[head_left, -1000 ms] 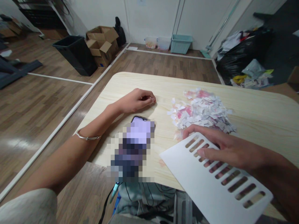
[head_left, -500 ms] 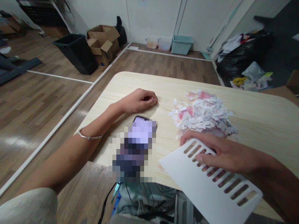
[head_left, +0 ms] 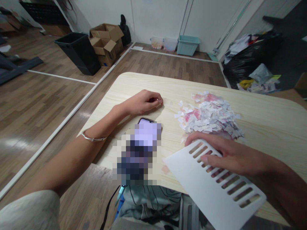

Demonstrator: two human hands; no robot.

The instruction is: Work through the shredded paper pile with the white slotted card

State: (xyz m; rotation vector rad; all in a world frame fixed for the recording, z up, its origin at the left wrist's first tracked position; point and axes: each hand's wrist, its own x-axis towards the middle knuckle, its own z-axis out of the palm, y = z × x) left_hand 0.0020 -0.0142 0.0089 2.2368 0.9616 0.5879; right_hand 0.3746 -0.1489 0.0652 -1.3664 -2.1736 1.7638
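The right hand (head_left: 230, 155) has its grip fastened on the slotted border of a white slotted panel (head_left: 203, 188), thumb on the upper face and fingers beneath, showing through the slots. The panel slants from just beside the torn paper heap (head_left: 213, 116) back over the near edge of the counter (head_left: 271, 116); whether it touches the surface is unclear. The left hand (head_left: 146, 102) lies on the counter just beyond the smartphone (head_left: 145, 131), fingers loosely curled; the view does not settle whether they enclose anything. For a steady hold, that thumb-over, fingers-under clasp looks sound, since it leaves the plain long edge unobstructed. Spreading the fingers across more slots should check twisting at the overhanging end. Any motion near the heap is best slow and low, because loose scraps would likely scatter.
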